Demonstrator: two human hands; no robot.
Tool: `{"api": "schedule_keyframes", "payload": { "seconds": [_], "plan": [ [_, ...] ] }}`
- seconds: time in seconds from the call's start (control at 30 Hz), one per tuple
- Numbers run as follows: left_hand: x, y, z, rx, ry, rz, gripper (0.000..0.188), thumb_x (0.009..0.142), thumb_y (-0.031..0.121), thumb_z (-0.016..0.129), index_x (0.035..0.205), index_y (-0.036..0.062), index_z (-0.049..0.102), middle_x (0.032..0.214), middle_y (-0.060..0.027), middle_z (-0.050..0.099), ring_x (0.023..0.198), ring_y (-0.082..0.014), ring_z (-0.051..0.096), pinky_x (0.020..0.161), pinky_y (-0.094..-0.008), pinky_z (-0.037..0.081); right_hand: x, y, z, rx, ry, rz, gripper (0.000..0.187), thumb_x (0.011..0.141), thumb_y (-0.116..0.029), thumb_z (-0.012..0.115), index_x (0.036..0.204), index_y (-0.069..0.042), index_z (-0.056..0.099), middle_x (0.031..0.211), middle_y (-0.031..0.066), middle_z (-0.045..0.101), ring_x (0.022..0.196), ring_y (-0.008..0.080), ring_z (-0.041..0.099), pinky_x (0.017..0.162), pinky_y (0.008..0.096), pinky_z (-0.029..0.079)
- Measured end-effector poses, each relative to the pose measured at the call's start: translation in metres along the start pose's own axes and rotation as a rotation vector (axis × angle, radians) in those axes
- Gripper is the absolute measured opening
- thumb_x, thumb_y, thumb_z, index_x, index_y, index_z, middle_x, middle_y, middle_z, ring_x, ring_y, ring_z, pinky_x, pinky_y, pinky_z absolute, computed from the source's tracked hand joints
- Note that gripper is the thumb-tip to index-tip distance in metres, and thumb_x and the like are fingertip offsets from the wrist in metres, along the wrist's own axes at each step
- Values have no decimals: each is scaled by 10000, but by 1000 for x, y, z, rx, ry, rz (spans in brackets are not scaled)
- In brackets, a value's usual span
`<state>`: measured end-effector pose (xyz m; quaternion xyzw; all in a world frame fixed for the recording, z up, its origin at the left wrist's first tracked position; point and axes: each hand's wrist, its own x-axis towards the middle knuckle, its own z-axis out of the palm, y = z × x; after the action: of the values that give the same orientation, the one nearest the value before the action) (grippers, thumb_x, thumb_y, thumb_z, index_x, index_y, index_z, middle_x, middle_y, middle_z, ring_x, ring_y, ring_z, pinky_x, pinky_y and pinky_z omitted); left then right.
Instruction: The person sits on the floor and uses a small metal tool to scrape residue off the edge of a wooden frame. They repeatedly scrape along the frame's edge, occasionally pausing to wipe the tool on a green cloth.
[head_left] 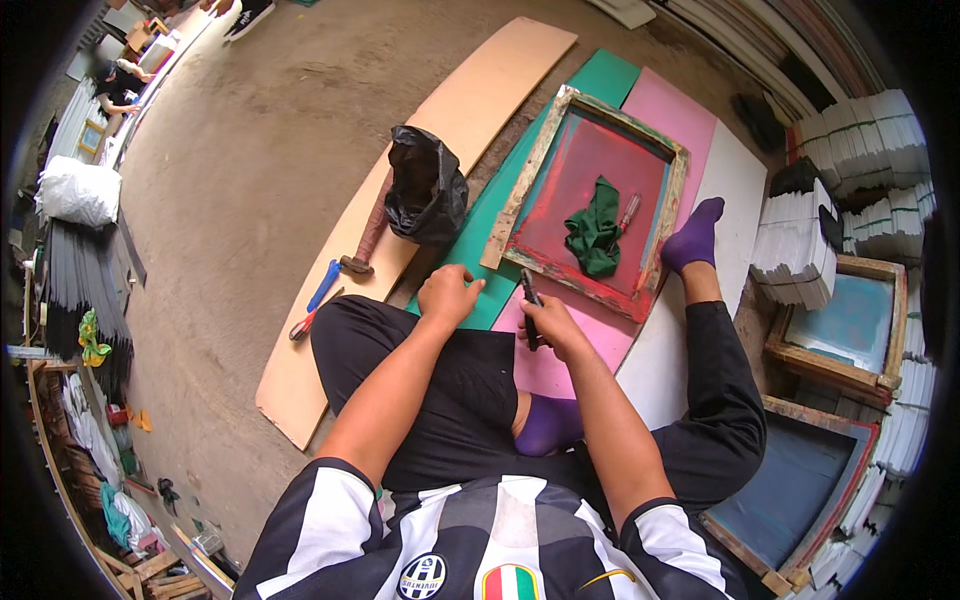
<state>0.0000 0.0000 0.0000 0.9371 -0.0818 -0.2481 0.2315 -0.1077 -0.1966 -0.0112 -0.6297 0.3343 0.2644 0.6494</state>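
My right hand [552, 326] grips a slim black hand tool [529, 305], its upper end pointing away from me; it looks like pliers, but the exact kind is unclear. Beside it, to the left, my left hand [449, 297] is closed with curled fingers over the green board [485, 215]; whatever it may hold is hidden. Just beyond my hands lies a worn wooden frame [535, 150] with a red-stained mesh. On that mesh rest a crumpled dark green cloth [597, 232] and a screwdriver [629, 212] with a red, clear handle.
Left of the frame are a black plastic bag [425, 185], a hammer [372, 228], a blue-handled tool [323, 285] and a red-handled tool [303, 327]. A pink board [560, 370] lies under my right hand. More frames [840, 325] and bundled white strips [795, 240] stand right. Another person [118, 85] works far left.
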Motion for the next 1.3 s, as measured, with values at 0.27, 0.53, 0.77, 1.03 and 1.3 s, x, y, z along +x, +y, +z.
{"api": "schedule_keyframes", "payload": {
  "seconds": [0.27, 0.53, 0.77, 1.03, 1.3],
  "plan": [
    [4, 21, 34, -49, 391, 347, 272, 845, 312, 783, 1044, 136, 722, 1092, -75, 623, 945, -305, 693, 768, -462, 567, 1, -25, -34, -91, 94, 33, 312, 1021, -303, 591, 1113, -9, 542, 839, 116, 667, 669, 236, 694, 575, 405, 566],
    [2, 13, 34, -40, 376, 329, 271, 849, 308, 781, 1045, 132, 718, 1108, -75, 618, 949, -303, 691, 785, -451, 565, 3, -43, -25, -140, 48, 105, 320, 1028, -302, 575, 1128, -1, 533, 853, 141, 676, 674, 262, 711, 547, 422, 560],
    [5, 15, 34, -77, 396, 348, 252, 847, 302, 782, 1018, 128, 716, 1090, -79, 620, 932, -308, 692, 767, -447, 563, 6, -47, -20, -168, 140, 69, 303, 1002, -286, 600, 1026, 15, 570, 746, 135, 653, 535, 243, 644, 447, 406, 500],
    [4, 16, 32, -88, 357, 311, 276, 849, 300, 790, 1054, 127, 722, 1108, -76, 627, 955, -326, 692, 787, -450, 561, 31, -5, -7, -529, 432, -135, 396, 947, -319, 604, 945, 72, 665, 916, 312, 715, 881, 486, 709, 793, 548, 551],
    [-1, 16, 25, -42, 439, 518, 212, 852, 208, 763, 1048, 137, 723, 1070, -62, 643, 946, -285, 684, 769, -420, 566, 16, 15, -2, -467, 417, -275, 417, 948, -378, 610, 974, 35, 668, 956, 336, 689, 994, 502, 669, 875, 557, 501]
  ]
}}
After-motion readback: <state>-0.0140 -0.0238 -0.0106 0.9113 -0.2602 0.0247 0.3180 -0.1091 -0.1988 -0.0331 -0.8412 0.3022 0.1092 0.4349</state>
